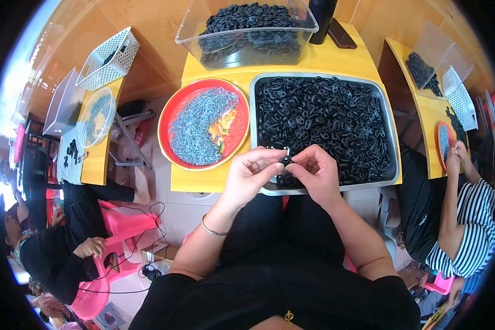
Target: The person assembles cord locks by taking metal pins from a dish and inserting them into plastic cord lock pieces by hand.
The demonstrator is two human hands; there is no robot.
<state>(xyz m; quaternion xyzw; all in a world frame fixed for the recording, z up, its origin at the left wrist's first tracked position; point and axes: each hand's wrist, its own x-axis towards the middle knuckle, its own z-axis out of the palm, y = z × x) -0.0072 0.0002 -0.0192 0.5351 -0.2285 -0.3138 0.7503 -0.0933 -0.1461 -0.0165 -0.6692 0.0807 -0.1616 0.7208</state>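
Note:
Between my two hands, over the front edge of a metal tray (363, 185), is a small black plastic piece with holes (285, 160). My left hand (250, 173) pinches it from the left, and a thin silvery hook (287, 150) sticks up beside the fingertips. Thumb and forefinger of my right hand (320, 175) close on the piece's other side. Many like black pieces (324, 121) fill the tray under my hands. Left of the tray, a round red dish (237, 142) carries a heap of small silvery metal hooks (195, 132). Fingers partly hide how hook and piece meet.
Behind the tray stands a clear plastic bin (247, 58) of black pieces, with a dark cylinder (321, 22) and a phone (342, 34) beside it. People sit at yellow tables on both sides. Pink stools (129, 223) and black cables lie to the left.

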